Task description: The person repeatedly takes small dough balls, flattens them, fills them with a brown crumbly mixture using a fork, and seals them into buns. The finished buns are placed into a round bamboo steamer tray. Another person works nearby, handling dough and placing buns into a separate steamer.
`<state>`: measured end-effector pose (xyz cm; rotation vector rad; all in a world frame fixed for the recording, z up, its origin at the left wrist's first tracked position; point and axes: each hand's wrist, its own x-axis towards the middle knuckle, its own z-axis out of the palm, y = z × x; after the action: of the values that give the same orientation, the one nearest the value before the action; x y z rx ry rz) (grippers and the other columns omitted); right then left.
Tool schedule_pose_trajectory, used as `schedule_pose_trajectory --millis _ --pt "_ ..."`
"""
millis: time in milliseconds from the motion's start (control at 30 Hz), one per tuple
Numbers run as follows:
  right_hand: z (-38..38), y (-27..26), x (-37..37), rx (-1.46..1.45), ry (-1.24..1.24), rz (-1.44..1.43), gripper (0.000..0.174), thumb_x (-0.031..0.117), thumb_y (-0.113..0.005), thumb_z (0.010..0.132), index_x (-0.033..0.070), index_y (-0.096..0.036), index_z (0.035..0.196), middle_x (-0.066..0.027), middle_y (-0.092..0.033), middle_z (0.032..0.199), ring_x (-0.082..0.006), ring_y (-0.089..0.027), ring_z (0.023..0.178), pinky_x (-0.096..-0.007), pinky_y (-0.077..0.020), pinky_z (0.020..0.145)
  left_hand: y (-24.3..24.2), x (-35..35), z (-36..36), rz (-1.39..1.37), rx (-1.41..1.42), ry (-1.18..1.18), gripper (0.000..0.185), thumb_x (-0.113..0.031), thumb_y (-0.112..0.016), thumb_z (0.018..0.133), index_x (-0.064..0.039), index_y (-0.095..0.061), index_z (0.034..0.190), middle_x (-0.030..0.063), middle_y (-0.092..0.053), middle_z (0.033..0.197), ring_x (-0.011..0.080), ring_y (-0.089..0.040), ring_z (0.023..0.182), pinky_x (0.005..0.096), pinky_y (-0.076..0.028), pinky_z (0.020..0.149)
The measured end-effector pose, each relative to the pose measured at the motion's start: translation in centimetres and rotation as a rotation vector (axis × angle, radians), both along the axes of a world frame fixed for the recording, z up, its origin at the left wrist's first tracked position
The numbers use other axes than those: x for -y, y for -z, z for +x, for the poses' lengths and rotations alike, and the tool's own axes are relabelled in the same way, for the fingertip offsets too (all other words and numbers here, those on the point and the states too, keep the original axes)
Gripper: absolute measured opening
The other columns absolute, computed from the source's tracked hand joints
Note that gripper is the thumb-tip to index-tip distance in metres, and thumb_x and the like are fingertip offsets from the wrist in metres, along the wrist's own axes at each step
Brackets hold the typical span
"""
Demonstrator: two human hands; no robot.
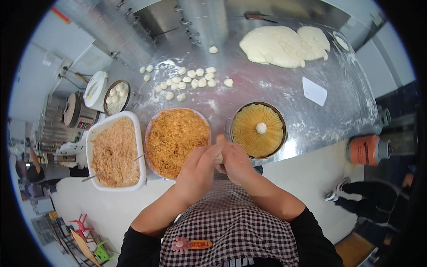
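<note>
My left hand (197, 167) and my right hand (237, 164) meet at the table's near edge. Between them they hold a piece of dough (219, 159), mostly hidden by the fingers. Just right of my hands is a round metal steamer tray with a yellow woven liner (245, 140). One small white bun (261, 128) sits at its centre. To the left, close to my left hand, stands a round bowl of orange-brown crumbly filling (176, 137). Beyond that bowl is a white plastic tub (142, 160) of pinkish minced filling (115, 150), with a thin metal utensil (146, 153) across its rim.
Several dough balls (194, 83) lie on the floured metal table (273, 90). Behind are a large dough slab (273, 46), a white scraper (314, 91), a knife (257, 16) and stacked metal steamers (203, 23). A gas cylinder (363, 150) and a person's legs (360, 197) are at right.
</note>
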<state>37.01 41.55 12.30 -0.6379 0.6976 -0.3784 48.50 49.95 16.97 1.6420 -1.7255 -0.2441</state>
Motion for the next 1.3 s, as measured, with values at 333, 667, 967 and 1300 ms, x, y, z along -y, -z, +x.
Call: schedule_pose_trajectory --millis 333,667,967,1300 --pt "-4.4 1.7 3.0 0.015 0.088 0.122 0.043 0.039 -0.041 0.106 0.002 -0.062 0.096 -0.0030 -0.059 0.074 -0.0097 -0.051 0.059 -0.0239 -0.0367 0.047 0.5 4.3 -2.8 0.070 0.098 0.246 0.058 0.008 -0.062 0.073 0.002 -0.054 0.130 0.0187 -0.064 0.109 0.0325 -0.062 0.091 0.0406 -0.052 0.078" --pt "-12.6 3.8 9.6 -0.352 0.412 -0.143 0.038 0.030 -0.038 0.106 0.001 -0.057 0.120 -0.0099 -0.065 0.104 -0.0164 -0.063 0.084 -0.0270 -0.0489 0.062 5.6 16.2 -5.1 0.077 0.069 0.238 0.033 0.003 -0.061 0.087 -0.003 -0.059 0.120 0.0137 -0.065 0.091 0.0312 -0.060 0.080 0.0398 -0.051 0.073" --pt "-17.2 4.5 12.7 -0.320 0.500 -0.084 0.037 0.030 -0.037 0.107 0.001 -0.057 0.121 -0.0094 -0.064 0.103 -0.0162 -0.061 0.084 -0.0268 -0.0486 0.063 10.1 19.5 -5.6 0.317 0.034 0.194 0.033 0.001 -0.061 0.088 -0.004 -0.056 0.120 0.0167 -0.067 0.097 0.0349 -0.066 0.095 0.0411 -0.054 0.080" --pt "-22.4 7.2 16.3 -0.392 0.602 -0.054 0.034 0.025 -0.039 0.105 0.001 -0.056 0.122 -0.0095 -0.066 0.100 -0.0159 -0.062 0.080 -0.0268 -0.0485 0.064 15.3 28.5 5.2 0.396 0.281 -0.180 0.024 -0.008 -0.066 0.086 -0.001 -0.064 0.108 0.0189 -0.066 0.104 0.0395 -0.064 0.095 0.0401 -0.052 0.079"
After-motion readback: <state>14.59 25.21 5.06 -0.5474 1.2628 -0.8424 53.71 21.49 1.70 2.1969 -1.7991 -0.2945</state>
